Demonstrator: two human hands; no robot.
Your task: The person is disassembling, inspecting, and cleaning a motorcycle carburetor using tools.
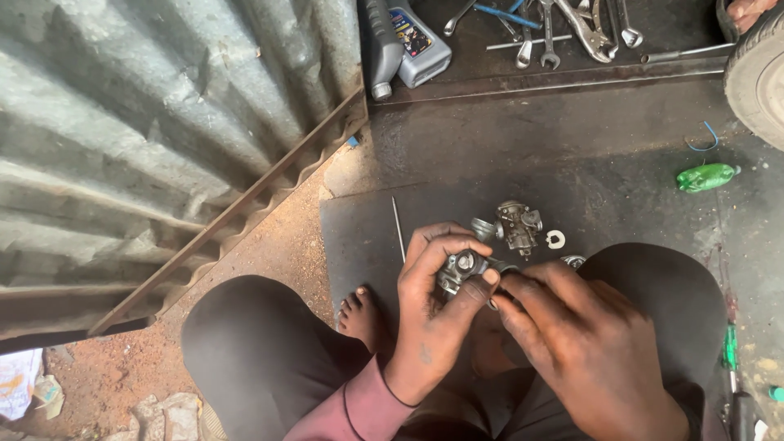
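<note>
My left hand [437, 306] grips a small grey metal engine part [459, 268] with a round cap on top, held between my knees. My right hand [584, 343] pinches at the right side of that same part with its fingertips. Just beyond the hands a second metal part, a carburettor body [517, 225], lies on the dark metal sheet [359, 237]. A small white clip-shaped ring [555, 238] lies to its right, and a thin metal rod [398, 229] to its left.
Corrugated metal sheeting [147, 122] leans at the left. Two grey oil bottles [404, 41] and several spanners and pliers [563, 28] lie at the back. A tyre [759, 73] is at the top right, a crushed green bottle [706, 176] near it. My bare foot [359, 314] rests below.
</note>
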